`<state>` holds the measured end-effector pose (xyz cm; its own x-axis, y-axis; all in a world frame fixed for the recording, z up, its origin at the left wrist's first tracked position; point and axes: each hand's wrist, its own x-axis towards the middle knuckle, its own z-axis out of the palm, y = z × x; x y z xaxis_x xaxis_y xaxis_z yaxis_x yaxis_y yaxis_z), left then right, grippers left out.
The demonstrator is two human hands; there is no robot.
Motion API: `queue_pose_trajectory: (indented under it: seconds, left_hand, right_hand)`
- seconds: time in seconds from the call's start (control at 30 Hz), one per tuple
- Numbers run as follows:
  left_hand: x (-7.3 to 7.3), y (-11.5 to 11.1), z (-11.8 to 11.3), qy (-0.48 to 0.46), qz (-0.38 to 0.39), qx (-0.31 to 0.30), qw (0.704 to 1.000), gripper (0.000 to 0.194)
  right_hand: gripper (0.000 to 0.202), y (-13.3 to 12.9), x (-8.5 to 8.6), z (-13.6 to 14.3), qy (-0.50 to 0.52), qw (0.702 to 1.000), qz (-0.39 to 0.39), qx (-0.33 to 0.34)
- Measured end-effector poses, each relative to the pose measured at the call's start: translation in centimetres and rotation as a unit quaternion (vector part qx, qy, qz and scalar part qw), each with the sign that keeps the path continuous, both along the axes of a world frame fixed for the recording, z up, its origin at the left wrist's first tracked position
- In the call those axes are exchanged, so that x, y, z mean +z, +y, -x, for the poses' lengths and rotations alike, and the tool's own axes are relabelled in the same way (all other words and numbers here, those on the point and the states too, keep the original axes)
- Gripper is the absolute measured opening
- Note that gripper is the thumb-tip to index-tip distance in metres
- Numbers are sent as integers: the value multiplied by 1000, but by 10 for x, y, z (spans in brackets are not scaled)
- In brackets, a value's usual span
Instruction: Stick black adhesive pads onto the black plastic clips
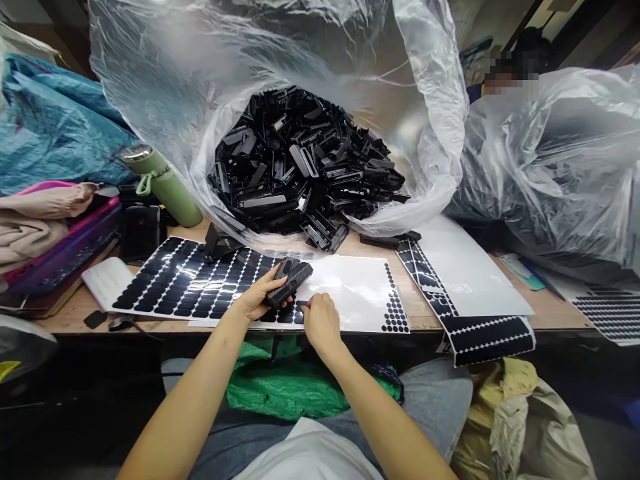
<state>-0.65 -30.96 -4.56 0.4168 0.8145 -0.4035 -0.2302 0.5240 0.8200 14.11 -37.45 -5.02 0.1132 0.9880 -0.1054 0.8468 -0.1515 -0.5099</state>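
My left hand (256, 299) is wrapped round a black plastic part (290, 283) with a ribbed, carbon-like surface, above the sticker sheets. Just right of it, my right hand (321, 321) is closed, its fingertips pinching a small dark piece (303, 303) that looks like a sticker. Under the hands lies a white sheet (350, 287) with round black stickers along its right edge. To the left is a sheet of oblong black stickers (183, 277). Behind them, a clear plastic bag (435, 133) lies open, with many black plastic parts (310, 167) inside.
A green bottle (173, 190), a dark phone (141, 233) and a pink-purple basket (60, 247) stand at the left. On the right are more sticker sheets (487, 337), a white sheet (465, 267) and another plastic bag (555, 153). A person (515, 67) is behind that bag.
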Motion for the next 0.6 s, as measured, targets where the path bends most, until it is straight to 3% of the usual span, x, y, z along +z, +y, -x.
queue_pose_trajectory:
  seconds: [0.2, 0.33, 0.47, 0.6]
  left_hand:
    - [1, -2, 2, -5, 9, -15, 1000, 73]
    - [3, -3, 3, -7, 8, -14, 1000, 73]
    - [2, -3, 3, -7, 12, -13, 1000, 72]
    - [1, -1, 4, -2, 23, -10, 1000, 72]
  right_hand:
    - [13, 1, 0, 2, 8, 1000, -16, -22]
    - [12, -2, -2, 1, 30, 997, -67, -20]
    - [11, -4, -2, 4, 9, 998, -37, -40]
    - [12, -7, 8, -1, 132, 990, -53, 13]
